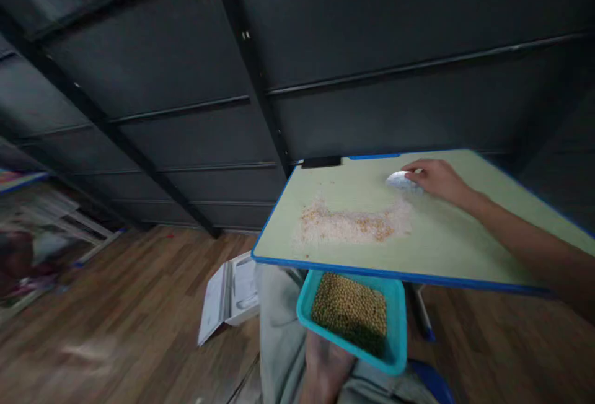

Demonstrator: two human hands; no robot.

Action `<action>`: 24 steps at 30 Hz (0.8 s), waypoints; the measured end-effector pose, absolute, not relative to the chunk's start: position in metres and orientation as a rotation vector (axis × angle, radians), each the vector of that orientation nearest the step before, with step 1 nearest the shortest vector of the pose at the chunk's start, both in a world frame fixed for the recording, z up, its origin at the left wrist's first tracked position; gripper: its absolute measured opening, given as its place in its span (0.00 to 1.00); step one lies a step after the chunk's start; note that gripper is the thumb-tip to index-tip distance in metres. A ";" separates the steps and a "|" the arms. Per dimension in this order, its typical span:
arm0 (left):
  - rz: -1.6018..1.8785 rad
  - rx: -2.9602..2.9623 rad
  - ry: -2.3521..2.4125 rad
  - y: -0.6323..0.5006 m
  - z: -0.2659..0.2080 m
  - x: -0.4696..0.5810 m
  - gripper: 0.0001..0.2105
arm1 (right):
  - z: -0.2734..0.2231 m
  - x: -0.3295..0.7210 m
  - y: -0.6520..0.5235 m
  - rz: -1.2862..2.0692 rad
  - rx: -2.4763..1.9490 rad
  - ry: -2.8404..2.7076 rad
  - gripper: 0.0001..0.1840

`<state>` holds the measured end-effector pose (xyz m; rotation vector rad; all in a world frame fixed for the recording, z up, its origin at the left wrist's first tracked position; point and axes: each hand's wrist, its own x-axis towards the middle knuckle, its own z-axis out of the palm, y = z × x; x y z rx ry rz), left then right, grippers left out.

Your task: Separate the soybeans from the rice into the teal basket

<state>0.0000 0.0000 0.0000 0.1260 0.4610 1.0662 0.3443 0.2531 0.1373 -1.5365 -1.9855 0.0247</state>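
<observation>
Head camera view: a right hand [432,178] pinches the edge of a small shiny dish [398,180] between thumb and fingers over a pale green table [474,224], while a left hand [326,355] reaches under a tub [398,336] at the table's near edge, above the lap; its fingers are hidden, so its grip cannot be told. The dish looks light and thin, best taken by its rim. The tub, probably light plastic but weighted by its load, would suit a palm beneath or a firm hold on opposite walls; its loose beans [348,308] could roll out if tipped. The dish is silvery-white, blurred; the tub is turquoise, with round tan beans and a dark green patch nearest the person. White grains [334,228] flecked with yellow-orange bits spread across the tabletop.
</observation>
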 end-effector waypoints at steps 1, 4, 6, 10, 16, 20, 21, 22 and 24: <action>1.068 0.136 0.474 0.001 0.001 0.002 0.18 | 0.135 0.342 0.254 0.127 -1.513 -1.978 0.18; 1.066 0.146 0.493 0.003 0.003 0.005 0.17 | 0.129 0.333 0.253 0.382 -1.422 -1.959 0.18; 1.059 0.134 0.489 0.004 0.002 0.005 0.17 | 0.128 0.324 0.248 0.518 -1.340 -1.952 0.18; 1.045 0.089 0.488 0.004 0.000 0.004 0.17 | 0.130 0.304 0.233 0.640 -1.250 -1.960 0.18; 1.080 0.024 0.494 0.003 0.007 0.008 0.17 | 0.134 0.283 0.217 0.677 -1.099 -2.012 0.15; 1.137 -0.004 0.508 0.001 0.013 0.011 0.16 | 0.138 0.275 0.207 0.619 -1.021 -2.094 0.14; 1.133 -0.010 0.508 0.001 0.013 0.011 0.16 | 0.139 0.274 0.204 0.595 -1.006 -2.112 0.14; 1.129 -0.015 0.509 0.001 0.013 0.011 0.16 | 0.141 0.272 0.202 0.561 -0.994 -2.129 0.14; 1.123 -0.021 0.511 0.000 0.011 0.010 0.16 | 0.144 0.271 0.198 0.454 -0.975 -2.141 0.13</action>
